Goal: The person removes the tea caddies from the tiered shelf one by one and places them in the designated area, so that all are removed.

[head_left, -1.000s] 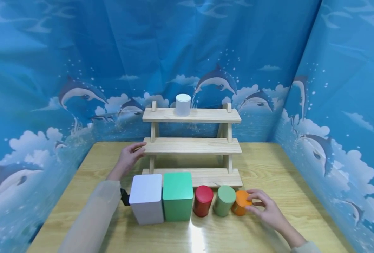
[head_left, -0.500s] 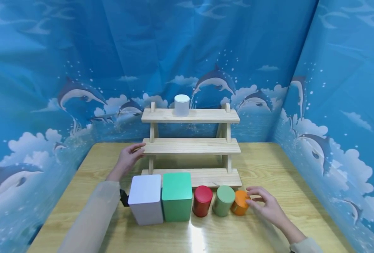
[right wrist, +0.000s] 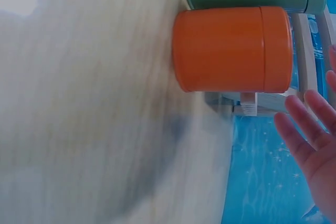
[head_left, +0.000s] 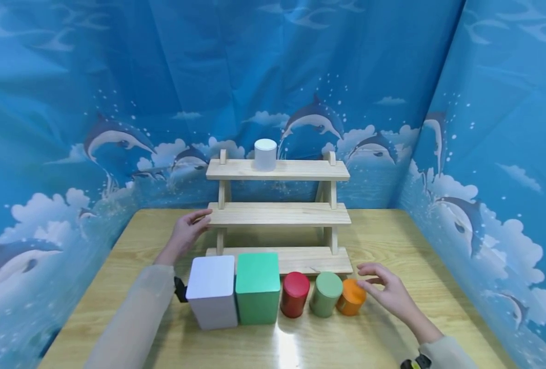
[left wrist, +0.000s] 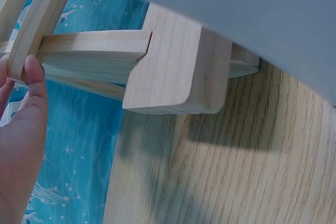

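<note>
My left hand [head_left: 186, 234] pinches the left end of the middle board of a three-tier wooden shelf rack [head_left: 279, 212]. In the left wrist view, the thumb [left wrist: 35, 85] lies on one side of the board and fingers on the other. My right hand [head_left: 389, 293] is beside a short orange canister [head_left: 350, 298], apart from it, fingers relaxed. The right wrist view shows a gap between that hand's fingertips [right wrist: 289, 129] and the canister, which stands upright next to a pale green canister [head_left: 326, 294]. A white canister [head_left: 265, 155] stands on the top shelf.
A red canister [head_left: 295, 294], a green box [head_left: 257, 289] and a white box [head_left: 213, 292] continue the row in front of the rack, on the wooden table [head_left: 236, 351]. A blue dolphin-print curtain [head_left: 185, 66] hangs behind and at both sides.
My right hand has let go of the orange canister and drawn slightly up and away to the right. The canister stays beside the green one. The left hand keeps its hold on the board.
</note>
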Demonstrator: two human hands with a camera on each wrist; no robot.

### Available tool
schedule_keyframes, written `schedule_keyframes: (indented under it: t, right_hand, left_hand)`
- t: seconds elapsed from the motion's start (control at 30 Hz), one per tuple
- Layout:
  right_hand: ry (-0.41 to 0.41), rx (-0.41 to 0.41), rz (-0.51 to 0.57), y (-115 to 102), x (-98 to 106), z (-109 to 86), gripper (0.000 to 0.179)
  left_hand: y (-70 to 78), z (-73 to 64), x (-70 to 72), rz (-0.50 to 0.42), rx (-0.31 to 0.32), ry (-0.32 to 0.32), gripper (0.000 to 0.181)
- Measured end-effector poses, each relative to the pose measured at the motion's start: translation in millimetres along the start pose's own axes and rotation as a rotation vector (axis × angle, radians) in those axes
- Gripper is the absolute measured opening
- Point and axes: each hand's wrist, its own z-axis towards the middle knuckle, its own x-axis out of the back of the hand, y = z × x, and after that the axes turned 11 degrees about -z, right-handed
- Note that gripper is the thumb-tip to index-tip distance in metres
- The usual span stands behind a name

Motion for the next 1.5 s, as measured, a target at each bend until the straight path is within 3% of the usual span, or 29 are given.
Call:
schedule_keyframes:
  t: [0.1,0.47,0.7,1.0,1.5]
  right_hand:
    - [0.007,-0.002,0.000,9,-3,3.9,0.023]
    - [-0.017,-0.044,0.003,4,-4,23.4,0.017]
    - [-0.014,-0.008,0.013,-1,-5,35.2,0.017]
    - [-0.023,0.022,-0.017,-39,2,54.4,0.016]
    - [-0.011,0.055,0.028,-54,-2,85.8,0.018]
  left_hand:
    - [1.1,0.0,0.7,0.006,0.009,0.002,0.044]
    - [0.0,-0.9,2.1,0.006,-0.001,-0.010,0.047]
    - [0.2,-1.0,1.7,-0.003,0.006,-0.023,0.046]
    - [-0.9,-1.1,1.2,-0.080,-0.001,-0.020,0.045]
    - [-1.5,-1.0,1.1,-0.074,0.001,-0.017,0.043]
